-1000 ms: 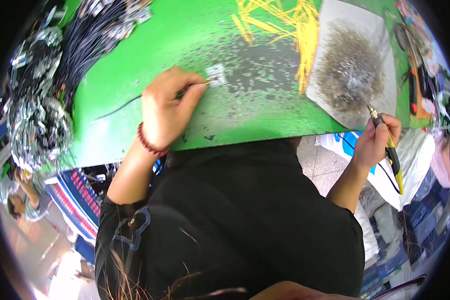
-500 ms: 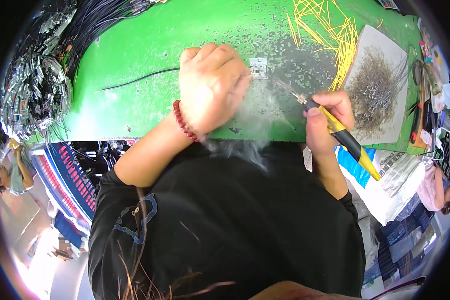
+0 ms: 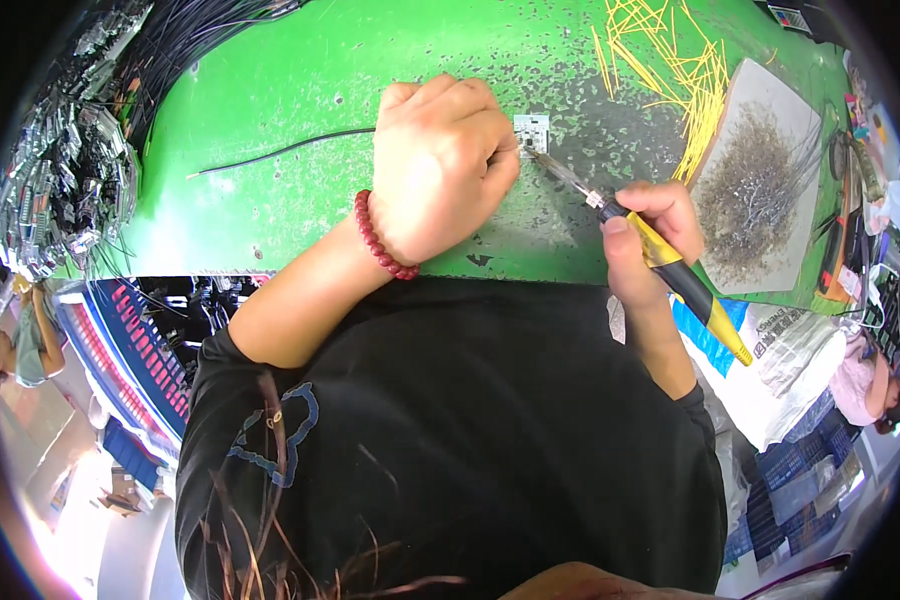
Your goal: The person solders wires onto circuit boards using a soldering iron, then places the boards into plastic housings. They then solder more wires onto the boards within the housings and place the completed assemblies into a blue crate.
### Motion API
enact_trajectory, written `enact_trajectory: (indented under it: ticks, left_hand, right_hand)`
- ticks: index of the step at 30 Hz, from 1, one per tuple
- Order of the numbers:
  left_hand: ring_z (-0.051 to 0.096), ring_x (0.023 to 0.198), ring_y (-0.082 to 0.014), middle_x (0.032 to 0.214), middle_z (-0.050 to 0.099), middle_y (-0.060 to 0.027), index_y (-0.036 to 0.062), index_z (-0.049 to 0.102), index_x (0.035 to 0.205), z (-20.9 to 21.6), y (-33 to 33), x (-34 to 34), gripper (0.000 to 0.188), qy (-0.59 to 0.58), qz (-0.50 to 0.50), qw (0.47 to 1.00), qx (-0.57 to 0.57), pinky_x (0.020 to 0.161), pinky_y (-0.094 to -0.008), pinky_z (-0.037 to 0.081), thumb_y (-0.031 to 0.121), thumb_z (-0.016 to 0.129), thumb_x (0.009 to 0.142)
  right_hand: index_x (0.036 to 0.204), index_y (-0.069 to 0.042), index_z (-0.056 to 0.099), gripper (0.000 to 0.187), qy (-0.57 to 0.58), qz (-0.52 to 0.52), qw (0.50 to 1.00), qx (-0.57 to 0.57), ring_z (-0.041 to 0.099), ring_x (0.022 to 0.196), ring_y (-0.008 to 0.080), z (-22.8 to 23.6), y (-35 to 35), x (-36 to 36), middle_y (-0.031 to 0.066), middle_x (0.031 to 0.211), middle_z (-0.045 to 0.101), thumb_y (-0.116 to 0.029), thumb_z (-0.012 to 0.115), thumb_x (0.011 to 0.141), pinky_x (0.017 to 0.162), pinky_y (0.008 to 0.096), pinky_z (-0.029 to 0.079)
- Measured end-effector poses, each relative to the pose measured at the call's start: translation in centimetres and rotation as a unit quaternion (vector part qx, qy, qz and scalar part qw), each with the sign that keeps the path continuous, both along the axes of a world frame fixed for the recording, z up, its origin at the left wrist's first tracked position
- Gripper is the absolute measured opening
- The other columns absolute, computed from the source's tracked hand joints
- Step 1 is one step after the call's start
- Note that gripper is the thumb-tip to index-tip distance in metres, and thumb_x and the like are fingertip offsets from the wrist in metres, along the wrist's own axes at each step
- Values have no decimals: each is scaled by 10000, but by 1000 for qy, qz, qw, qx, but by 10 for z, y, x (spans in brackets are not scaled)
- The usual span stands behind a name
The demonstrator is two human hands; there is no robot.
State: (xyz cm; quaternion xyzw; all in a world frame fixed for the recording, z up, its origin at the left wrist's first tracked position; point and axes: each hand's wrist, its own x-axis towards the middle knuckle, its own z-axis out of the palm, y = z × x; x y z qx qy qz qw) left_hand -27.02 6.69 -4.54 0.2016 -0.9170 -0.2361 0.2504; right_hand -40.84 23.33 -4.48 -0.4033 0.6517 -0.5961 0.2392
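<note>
- The left hand [image 3: 440,165] is resting over the desk [image 3: 240,110], its fingers closing narrowly on a black wire [image 3: 280,151]; the pinched end is hiding behind the knuckles.
- The wire's free end is trailing out leftward across the green surface.
- The right hand [image 3: 655,240] is holding a yellow and black iron [image 3: 685,280], its fingers wrapping around the grip near the front.
- The small white board [image 3: 532,132] is lying on the desk, just right of the left fingers.
- The iron's tip is pointing at the board's lower edge; whether it is touching, I cannot tell.
- Thin yellow wires [image 3: 705,100] are lying scattered beyond the right hand.
- Beside them, a grey pad [image 3: 750,85] is carrying a brownish heap of fine bits [image 3: 750,190].
- At the far left, shiny strips [image 3: 65,190] are sitting piled up, near a black bundle [image 3: 190,50].
- A red bracelet [image 3: 368,232] is circling the left wrist.
</note>
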Motion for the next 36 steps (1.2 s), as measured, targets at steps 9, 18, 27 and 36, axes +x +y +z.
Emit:
enact_trajectory:
  ticks: [9, 18, 27, 36]
  left_hand:
    - [535, 670, -184, 692, 554, 10, 121, 558, 599, -1, 0, -1, 111, 16, -1, 1000, -10, 642, -341, 356, 84, 660, 616]
    - [536, 684, -189, 722, 562, 12, 116, 583, 630, 2, 0, -1, 126, -8, -15, 1000, -9, 648, -333, 348, 62, 697, 623]
    - [534, 677, -192, 698, 554, 4, 112, 545, 591, 6, 3, -5, 152, -20, -11, 999, -34, 659, -346, 355, 55, 684, 611]
    - [591, 765, -232, 781, 601, -70, 47, 657, 742, 32, -23, -29, 145, -12, -99, 995, -9, 686, -329, 461, 32, 753, 634]
  right_hand:
    - [895, -7, 541, 217, -4, -8, 1000, -28, 469, 609, 65, -6, 6, 0, 38, 753, 552, -111, 691, 778, 540, 212, 369]
    - [900, 7, 511, 233, -47, -48, 995, -78, 480, 700, 120, -6, 36, -9, 94, 822, 549, -120, 668, 784, 632, 255, 400]
    - [919, 2, 502, 286, -17, -53, 993, -103, 443, 643, 100, -12, 46, -16, 91, 798, 547, -173, 698, 806, 568, 239, 355]
    - [921, -5, 501, 261, -45, -67, 988, -135, 421, 623, 80, -15, 48, -16, 62, 772, 531, -151, 683, 805, 550, 233, 339]
